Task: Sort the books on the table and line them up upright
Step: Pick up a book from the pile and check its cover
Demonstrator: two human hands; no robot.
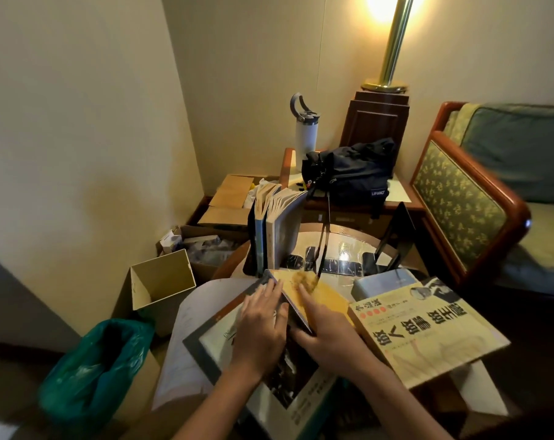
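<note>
Two hands: left hand (263, 315) and right hand (328, 333) flat on either face of the yellow paperback (329, 296), fingers straight, sandwiching it.
Where: tilted on edge over a dark-framed book (205, 341), mid-surface (342, 246); upright row (278, 236) at 12 o'clock.
Handling: looks light, floppy, kinda slick, so I'd grip near the spine.

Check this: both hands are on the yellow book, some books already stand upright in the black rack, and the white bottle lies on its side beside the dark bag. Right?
Not quite. The head view shows the white bottle standing upright beside the dark bag. The rest holds: left hand and right hand are on the yellow book, and books stand upright in the black rack.
</note>
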